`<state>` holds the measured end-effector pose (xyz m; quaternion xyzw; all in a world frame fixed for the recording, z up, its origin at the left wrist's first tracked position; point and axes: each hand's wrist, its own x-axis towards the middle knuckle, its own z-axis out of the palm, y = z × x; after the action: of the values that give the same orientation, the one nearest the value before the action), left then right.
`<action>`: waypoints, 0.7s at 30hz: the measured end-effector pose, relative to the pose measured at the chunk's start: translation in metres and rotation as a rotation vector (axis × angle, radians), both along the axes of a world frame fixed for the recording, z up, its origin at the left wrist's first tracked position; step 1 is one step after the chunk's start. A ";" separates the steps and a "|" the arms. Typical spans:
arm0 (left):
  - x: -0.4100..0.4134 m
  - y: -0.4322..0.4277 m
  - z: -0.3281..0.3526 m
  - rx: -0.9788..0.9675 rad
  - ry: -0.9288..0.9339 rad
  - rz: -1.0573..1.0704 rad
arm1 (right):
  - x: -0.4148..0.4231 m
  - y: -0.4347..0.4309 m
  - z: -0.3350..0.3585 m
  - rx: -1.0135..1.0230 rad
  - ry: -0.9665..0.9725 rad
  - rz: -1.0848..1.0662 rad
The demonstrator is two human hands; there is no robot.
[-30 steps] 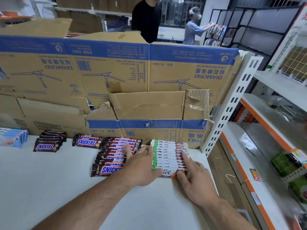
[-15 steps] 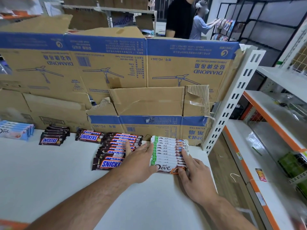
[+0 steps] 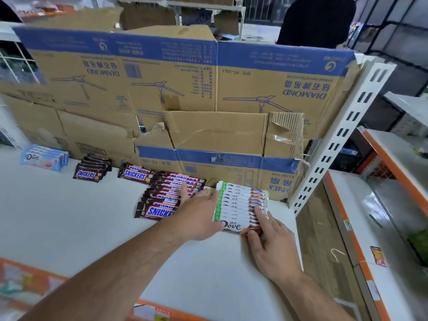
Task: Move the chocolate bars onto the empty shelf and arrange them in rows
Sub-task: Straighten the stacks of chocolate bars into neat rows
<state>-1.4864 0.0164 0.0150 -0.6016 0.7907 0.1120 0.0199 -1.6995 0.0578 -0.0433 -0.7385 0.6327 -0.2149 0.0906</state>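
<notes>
A row of white Dove bars [image 3: 240, 205] lies overlapped on the white shelf [image 3: 69, 228] near its right end. My left hand [image 3: 199, 216] rests flat against the row's left side, fingers straight. My right hand [image 3: 271, 242] touches the row's right side and front corner with extended fingers. Left of it lies a row of Snickers bars [image 3: 166, 195], partly under my left hand. Further left are one Snickers bar [image 3: 135, 174], a short Snickers stack [image 3: 91, 170] and a stack of pale blue Dove bars [image 3: 44, 158].
Flattened cardboard boxes [image 3: 208, 89] form the shelf's back wall. A slotted white upright [image 3: 340, 135] stands at the right end. Orange-edged shelves [image 3: 370, 228] run on the right. A person in black [image 3: 317, 19] stands behind the cardboard.
Both hands stay on the white Dove row, barely shifted. The camera has dropped slightly, and the person in black now appears further right.
</notes>
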 end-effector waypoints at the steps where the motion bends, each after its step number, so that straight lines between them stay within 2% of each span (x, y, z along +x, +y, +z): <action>1: 0.000 0.000 0.002 0.010 0.021 0.003 | 0.001 0.000 0.000 -0.004 -0.002 -0.006; 7: 0.002 -0.003 0.003 -0.023 0.076 -0.039 | 0.004 0.003 0.003 0.008 0.003 -0.034; 16: 0.007 -0.004 0.001 -0.036 0.032 -0.099 | 0.007 0.006 0.009 0.019 -0.007 -0.074; 21: 0.006 0.001 -0.002 -0.137 -0.077 -0.098 | 0.008 0.006 0.007 0.008 -0.020 -0.080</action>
<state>-1.4806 0.0170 0.0128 -0.5659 0.8237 0.0334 0.0145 -1.6918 0.0633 -0.0361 -0.7101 0.6616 -0.2232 0.0912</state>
